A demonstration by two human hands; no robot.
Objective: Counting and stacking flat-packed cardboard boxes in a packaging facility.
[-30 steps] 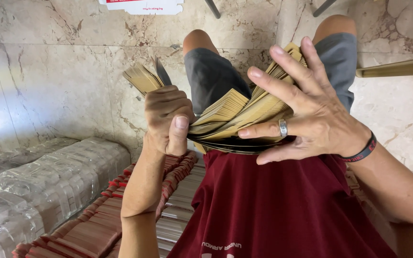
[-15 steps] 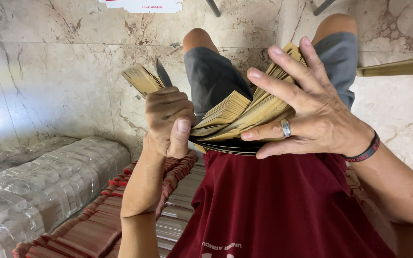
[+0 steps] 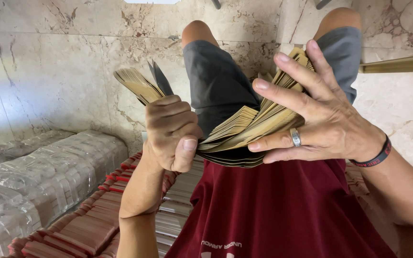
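Head view, looking down past a dark red shirt (image 3: 283, 210) and grey shorts (image 3: 216, 81) to a pale marble floor (image 3: 48, 71). The floor lies open at upper left and far right; a light wooden edge (image 3: 397, 63) crosses at the upper right.

The left hand (image 3: 170, 131) is raised with the forearm upright, curled into a fist around one end of a thick bundle of flat tan card sleeves (image 3: 244, 129), the thumb folded down over the front. The end it grips (image 3: 139, 83) fans out above the knuckles.

The right hand (image 3: 319, 119) comes in from the right with fingers spread wide, laid over the other end of the bundle, which bends down between the two hands in front of the lap. A silver ring (image 3: 295, 137) sits on one finger and a dark wristband (image 3: 376, 153) circles the wrist.

Low at the left, blocks wrapped in clear plastic (image 3: 44, 177) lie side by side. Just beside them, rows of flat red-brown packets (image 3: 87, 224) stand packed on edge, running under the left forearm.
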